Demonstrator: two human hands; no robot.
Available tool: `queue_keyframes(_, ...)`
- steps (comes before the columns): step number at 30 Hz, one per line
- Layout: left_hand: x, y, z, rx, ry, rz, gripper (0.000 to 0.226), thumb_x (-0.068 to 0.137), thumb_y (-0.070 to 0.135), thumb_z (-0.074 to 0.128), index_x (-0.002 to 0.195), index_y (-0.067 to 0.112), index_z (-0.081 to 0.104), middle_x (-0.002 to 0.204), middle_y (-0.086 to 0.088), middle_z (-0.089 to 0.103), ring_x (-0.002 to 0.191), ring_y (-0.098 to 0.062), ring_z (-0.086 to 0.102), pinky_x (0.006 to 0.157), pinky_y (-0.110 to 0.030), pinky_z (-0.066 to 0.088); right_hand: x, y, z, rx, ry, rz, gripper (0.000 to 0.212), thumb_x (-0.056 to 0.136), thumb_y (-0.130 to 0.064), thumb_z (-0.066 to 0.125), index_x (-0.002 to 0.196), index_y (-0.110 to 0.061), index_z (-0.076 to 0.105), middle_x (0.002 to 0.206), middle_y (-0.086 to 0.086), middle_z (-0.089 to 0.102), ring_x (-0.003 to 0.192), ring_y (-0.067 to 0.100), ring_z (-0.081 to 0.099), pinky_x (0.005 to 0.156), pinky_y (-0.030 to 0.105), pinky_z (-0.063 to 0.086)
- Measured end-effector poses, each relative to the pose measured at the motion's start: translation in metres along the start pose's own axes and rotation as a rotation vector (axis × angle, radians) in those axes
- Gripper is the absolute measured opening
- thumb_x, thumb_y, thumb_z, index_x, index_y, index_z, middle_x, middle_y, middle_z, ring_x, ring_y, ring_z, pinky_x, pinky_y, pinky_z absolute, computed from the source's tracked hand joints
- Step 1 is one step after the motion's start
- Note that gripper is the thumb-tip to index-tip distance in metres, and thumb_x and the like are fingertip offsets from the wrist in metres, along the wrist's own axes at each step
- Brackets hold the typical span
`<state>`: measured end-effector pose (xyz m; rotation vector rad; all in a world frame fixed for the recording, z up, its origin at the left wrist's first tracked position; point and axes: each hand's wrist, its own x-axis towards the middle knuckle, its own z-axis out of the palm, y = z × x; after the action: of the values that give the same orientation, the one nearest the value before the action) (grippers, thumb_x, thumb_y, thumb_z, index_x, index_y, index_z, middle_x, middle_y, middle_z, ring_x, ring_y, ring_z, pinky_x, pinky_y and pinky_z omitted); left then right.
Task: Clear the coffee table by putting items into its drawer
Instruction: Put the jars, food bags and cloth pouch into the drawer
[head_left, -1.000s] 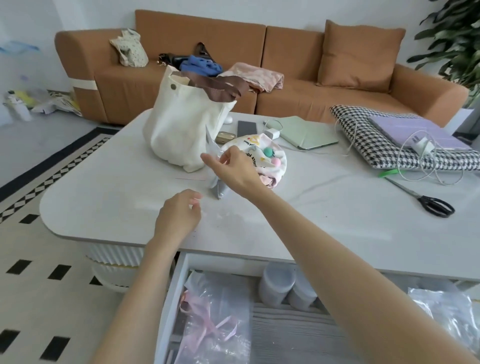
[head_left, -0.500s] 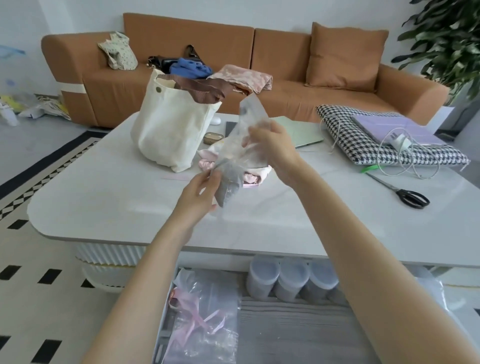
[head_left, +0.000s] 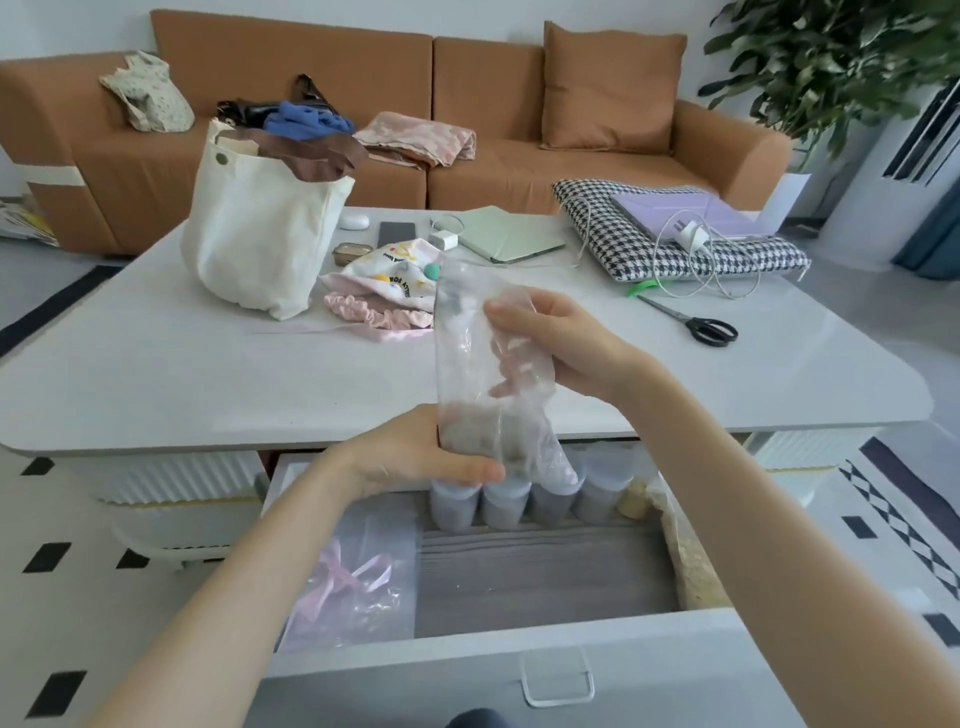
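**Holding a clear bag upright over the open drawer**

Gripping from both ends, the two hands share one clear plastic bag (head_left: 485, 374). The left hand (head_left: 415, 457) is curled around its weighted bottom, where greyish contents have settled; the right hand (head_left: 550, 343) pinches the upper half between thumb and fingers. The bag's long axis runs nearly vertical, tilted slightly, and it hangs in the air at the near edge of the coffee table (head_left: 156, 374), directly above the back of the open drawer (head_left: 519, 670).

The drawer lies straight below the hands, so the left hand, being lower, is nearer to it. A bare strip of grey liner (head_left: 540, 577) sits between a bag of pink ribbon (head_left: 353, 582) and a row of lidded jars (head_left: 519, 501); laying the bag flat there looks like the likely move. Scissors (head_left: 696, 322), a canvas tote (head_left: 260, 234) and chargers remain on the tabletop.
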<state>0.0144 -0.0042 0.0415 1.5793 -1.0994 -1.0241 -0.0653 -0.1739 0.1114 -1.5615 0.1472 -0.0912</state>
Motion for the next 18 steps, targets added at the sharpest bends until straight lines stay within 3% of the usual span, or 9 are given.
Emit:
queue_keyframes(3,0.002,-0.018,0.019,0.000,0.013,-0.091,0.050,0.069,0.026,0.085,0.116,0.025,0.068,0.109,-0.004,0.071,0.103,-0.014,0.066,0.086,-0.030,0.055,-0.026,0.016,-0.015,-0.099,0.054,0.038,0.019,0.093,-0.024,0.061,0.085,-0.007,0.058,0.070,0.010,0.063,0.057,0.025,0.060,0.062,0.037,0.059)
queue_keyframes(5,0.001,-0.035,0.031,0.016,0.012,-0.129,0.041,0.072,0.025,0.084,0.111,0.027,0.070,0.103,0.002,0.073,0.099,-0.011,0.067,0.090,-0.032,0.053,-0.042,0.030,-0.027,-0.148,0.057,0.075,0.021,0.092,-0.030,0.064,0.094,-0.009,0.061,0.083,0.009,0.069,0.071,0.026,0.067,0.065,0.032,0.055)
queue_keyframes(8,0.000,-0.058,0.050,-0.079,0.042,-0.200,0.035,0.071,0.031,0.083,0.103,0.019,0.074,0.103,0.000,0.074,0.096,-0.012,0.067,0.094,-0.034,0.052,-0.063,0.056,-0.039,-0.085,0.023,0.161,0.032,0.090,-0.023,0.065,0.115,-0.004,0.059,0.107,0.011,0.070,0.097,0.023,0.066,0.081,0.036,0.054)
queue_keyframes(11,0.004,-0.069,0.063,-0.114,0.078,-0.244,0.044,0.063,0.045,0.082,0.102,0.025,0.074,0.105,0.006,0.073,0.099,-0.008,0.065,0.086,-0.024,0.049,-0.086,0.085,-0.043,-0.055,-0.106,0.278,0.038,0.088,-0.011,0.067,0.125,-0.007,0.057,0.121,0.009,0.066,0.111,0.020,0.064,0.098,0.040,0.051)
queue_keyframes(13,0.007,-0.073,0.070,-0.157,0.033,-0.269,0.033,0.077,0.035,0.078,0.108,0.024,0.071,0.106,0.009,0.072,0.099,-0.005,0.064,0.084,-0.019,0.047,-0.093,0.103,-0.040,-0.180,-0.120,0.335,0.034,0.087,-0.013,0.070,0.120,-0.015,0.062,0.114,-0.001,0.070,0.109,0.014,0.065,0.096,0.034,0.052)
queue_keyframes(16,0.011,-0.083,0.082,-0.201,0.004,-0.309,0.029,0.088,0.013,0.067,0.117,0.016,0.064,0.103,0.008,0.069,0.091,0.001,0.062,0.075,-0.009,0.045,-0.094,0.123,-0.035,-0.326,-0.077,0.352,0.013,0.083,-0.018,0.075,0.096,-0.020,0.070,0.091,-0.004,0.074,0.090,0.011,0.069,0.086,0.027,0.056)
queue_keyframes(18,0.014,-0.091,0.090,-0.228,-0.011,-0.342,0.030,0.088,0.014,0.066,0.118,0.015,0.064,0.105,0.008,0.070,0.094,0.000,0.063,0.076,-0.009,0.045,-0.093,0.134,-0.037,-0.368,-0.051,0.362,0.007,0.083,-0.016,0.075,0.088,-0.018,0.072,0.081,-0.004,0.072,0.080,0.011,0.068,0.081,0.029,0.057)
